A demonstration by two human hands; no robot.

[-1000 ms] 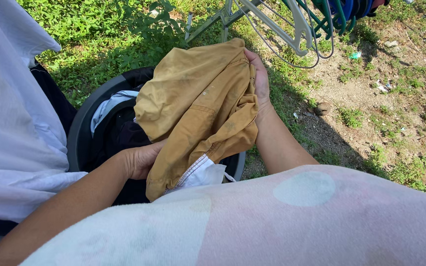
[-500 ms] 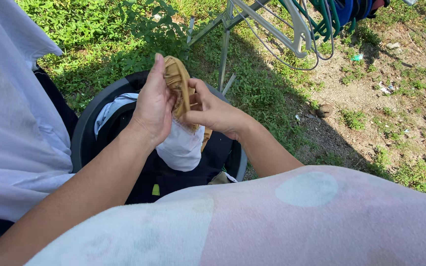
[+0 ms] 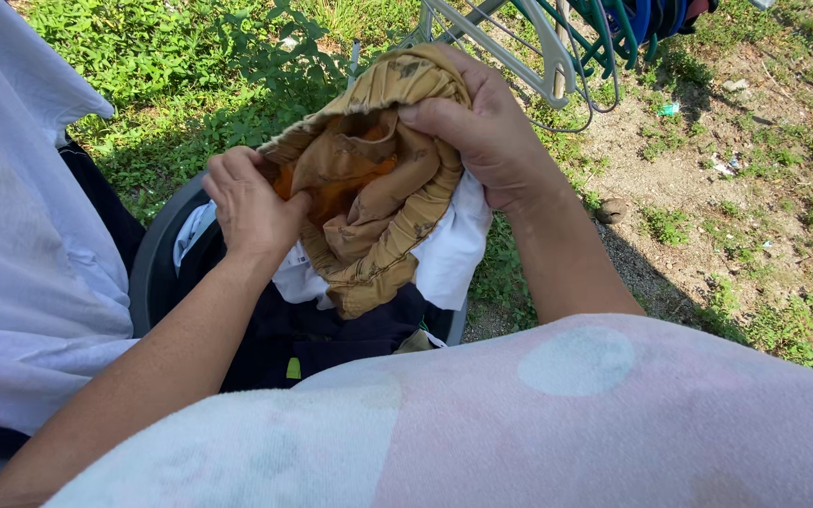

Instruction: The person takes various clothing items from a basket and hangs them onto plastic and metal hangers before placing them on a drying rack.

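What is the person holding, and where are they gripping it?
A mustard-yellow garment, bunched up. The left hand pinches its left edge; the right hand grips the gathered top right.

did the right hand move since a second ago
Yes. The right hand, gripping the tan garment, now sits higher and further left, closer to the hangers above the dark basket.

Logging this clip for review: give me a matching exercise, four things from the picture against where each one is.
Things:
1. mustard-yellow bunched cloth garment
2. dark grey round plastic basket
3. pale plastic clothes hangers
4. pink and pale green soft blanket

Places:
A. draped across the bottom of the picture
B. held between the left hand and right hand
C. on the grass, under the hands
D. top of the picture, on a metal rack

Pairs: 1-B, 2-C, 3-D, 4-A
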